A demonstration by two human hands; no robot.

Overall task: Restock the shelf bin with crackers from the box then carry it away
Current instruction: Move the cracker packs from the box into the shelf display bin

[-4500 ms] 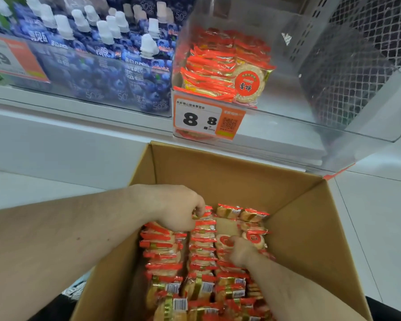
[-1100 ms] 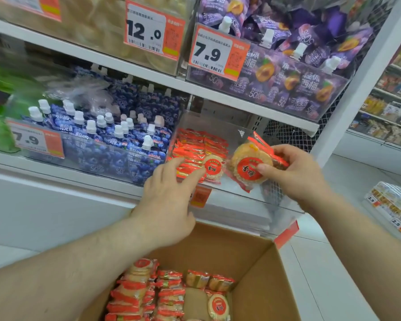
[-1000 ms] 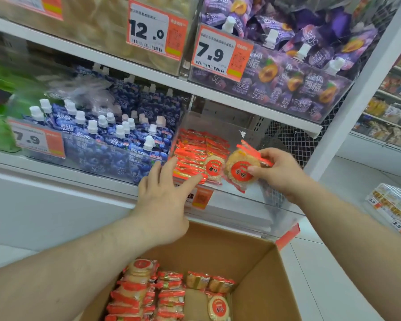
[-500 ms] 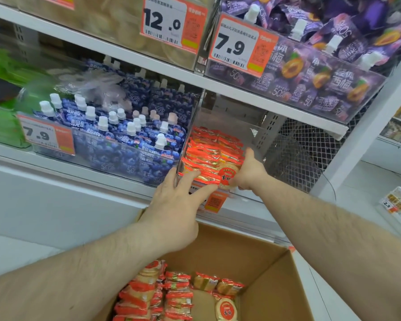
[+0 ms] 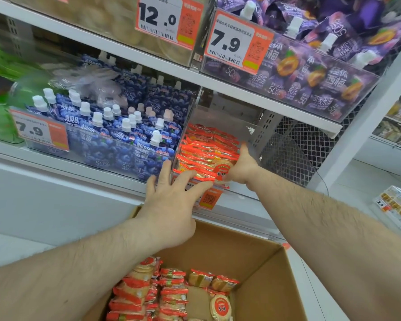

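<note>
A clear shelf bin [image 5: 220,117] holds a stack of orange-wrapped cracker packs [image 5: 206,147] against its left wall. My right hand [image 5: 242,169] reaches into the bin and holds a cracker pack with a round red label [image 5: 221,172] against the front of that stack; its fingers are hidden behind the pack. My left hand [image 5: 171,205] is spread, with straight fingers touching the bin's front wall by the orange price tag [image 5: 210,199]. Below, the open cardboard box [image 5: 264,262] contains rows of the same crackers [image 5: 148,295].
Left of the bin stands a bin of blue jelly pouches [image 5: 116,135]. Purple pouches [image 5: 322,72] fill the shelf above. Wire mesh [image 5: 294,154] and a white upright post [image 5: 368,117] close the bin's right side. Small packets [image 5: 398,209] lie at the far right.
My right hand carried the cracker pack from the air into the bin and set it against the stack. My left hand stayed at the bin's front. The view moved closer.
</note>
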